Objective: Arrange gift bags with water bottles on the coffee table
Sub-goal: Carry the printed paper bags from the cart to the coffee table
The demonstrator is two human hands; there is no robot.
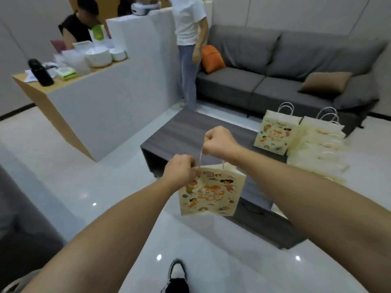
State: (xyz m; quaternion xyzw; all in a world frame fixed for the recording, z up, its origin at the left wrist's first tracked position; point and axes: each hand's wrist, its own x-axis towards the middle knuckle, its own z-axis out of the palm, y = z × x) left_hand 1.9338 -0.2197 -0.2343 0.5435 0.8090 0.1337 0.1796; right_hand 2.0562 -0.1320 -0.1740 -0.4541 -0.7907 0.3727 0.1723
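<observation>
**A:** What are the fingers doing?

**B:** The right hand (220,142) is curled into a fist around the white cord handle (200,157) of a gift bag (211,192), which hangs below it in the air. The left hand (179,170) sits lower and to the left, its fingers (191,166) pinched closed on the bag's top edge at the near corner.

**A:** And the bag itself?

**B:** It is cream paper printed with cartoon children and orange lettering. It hangs upright beneath both hands, in front of the near corner of the table (190,132), clear of its top. Whether a bottle is inside, I cannot tell; the opening faces away.

**A:** What lies beyond the fingers?

**B:** The dark wood-grain table stretches away past the right fist. To the right of that fist, at the table's far right end, a second printed bag (275,132) stands upright with its handles up. Just beside it, further right, a stack of flat bags (317,146) lies fanned out, handles pointing towards the sofa.

**A:** Further out?

**B:** A grey sofa (275,66) runs behind the table, with an orange cushion (211,59) at its left end and a brown cushion (325,82) towards the right. A standing person (189,39) in a white shirt is beside the orange cushion. Far left of the hands, a white counter (101,98) carries white bowls (99,57) and a black bottle (41,72). Directly below the hands, a black-and-white shoe (176,269) rests on the glossy floor (105,187).
</observation>
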